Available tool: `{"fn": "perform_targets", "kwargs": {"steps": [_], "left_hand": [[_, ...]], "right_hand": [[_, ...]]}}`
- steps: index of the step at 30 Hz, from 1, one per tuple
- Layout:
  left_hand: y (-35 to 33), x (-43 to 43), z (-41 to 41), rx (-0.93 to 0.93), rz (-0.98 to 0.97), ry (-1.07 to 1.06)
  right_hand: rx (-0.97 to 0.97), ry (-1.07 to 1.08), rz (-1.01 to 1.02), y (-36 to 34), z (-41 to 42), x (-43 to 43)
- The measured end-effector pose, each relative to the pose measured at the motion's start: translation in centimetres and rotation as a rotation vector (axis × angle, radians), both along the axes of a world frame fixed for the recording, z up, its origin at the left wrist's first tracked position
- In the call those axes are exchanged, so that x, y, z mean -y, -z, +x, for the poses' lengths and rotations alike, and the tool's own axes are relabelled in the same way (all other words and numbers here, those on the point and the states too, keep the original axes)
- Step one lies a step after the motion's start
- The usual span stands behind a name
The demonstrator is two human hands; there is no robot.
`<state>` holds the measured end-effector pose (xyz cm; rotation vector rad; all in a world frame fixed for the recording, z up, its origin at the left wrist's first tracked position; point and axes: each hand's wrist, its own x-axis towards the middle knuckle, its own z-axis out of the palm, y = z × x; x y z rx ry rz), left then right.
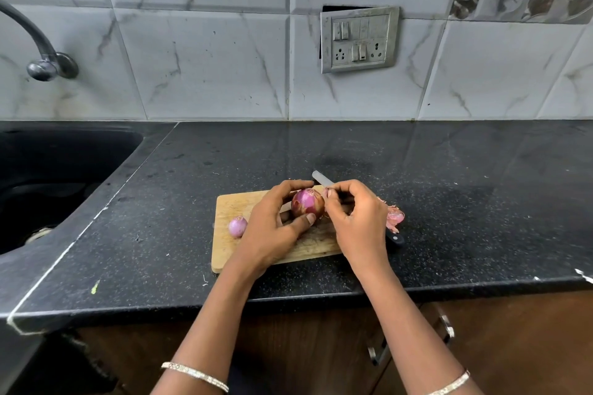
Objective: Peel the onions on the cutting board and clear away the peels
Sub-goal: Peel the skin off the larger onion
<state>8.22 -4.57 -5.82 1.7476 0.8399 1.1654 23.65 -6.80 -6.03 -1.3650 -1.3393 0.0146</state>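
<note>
Black speckled counter [449,202] under a marble-tiled wall serves as the work surface, and a board [231,253] is laid on it. Over the board's middle the onion [307,204] is held; whether it touches the wood cannot be told. It is cupped from nine o'clock by the left hand [276,231], fingers curled over its far side and the thumb pressed at its six o'clock. At its three o'clock edge the right hand [359,221] is bunched, fingertips pinched at the skin near the top. Streaks of dry skin are seen on the onion, so the peeling is judged part done.

For the step to go well, the onion should be steadied by the left hand and turned a little at a time, while each loose flap is gripped low and drawn from top to root in one strip; thin pulls are likely to tear.

A small onion [237,226], apparently peeled, is left at the board's nine o'clock. A knife [321,178] is laid behind the right hand, blade toward eleven o'clock; it is not seen to be gripped. Peels [395,216] are heaped on the counter at the board's three o'clock, yet to be cleared. A sink [48,176] is set at the counter's nine o'clock.
</note>
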Motion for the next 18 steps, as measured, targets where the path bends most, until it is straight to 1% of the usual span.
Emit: {"fn": "perform_targets", "kwargs": {"steps": [3, 5, 7, 10, 12, 16, 18], "left_hand": [[0.0, 0.0, 0.1, -0.075, 0.062, -0.051], [-0.1, 0.1, 0.2, -0.065, 0.060, -0.071], [-0.1, 0.1, 0.2, -0.049, 0.051, -0.083], [-0.1, 0.2, 0.2, -0.035, 0.050, -0.102], [-0.1, 0.2, 0.3, -0.035, 0.057, -0.124], [0.0, -0.1, 0.3, -0.046, 0.070, -0.152], [0.1, -0.2, 0.2, -0.057, 0.077, -0.158]], "right_hand": [[-0.069, 0.026, -0.013, 0.3, 0.3, -0.3], [-0.089, 0.050, -0.009, 0.3, 0.4, -0.3], [-0.119, 0.029, 0.004, 0.1, 0.3, -0.1], [-0.087, -0.026, 0.004, -0.4, 0.0, 0.4], [-0.058, -0.022, 0.022, -0.4, -0.2, 0.6], [-0.092, -0.007, 0.073, -0.4, 0.0, 0.8], [-0.092, -0.051, 0.081, -0.5, -0.1, 0.8]]}}
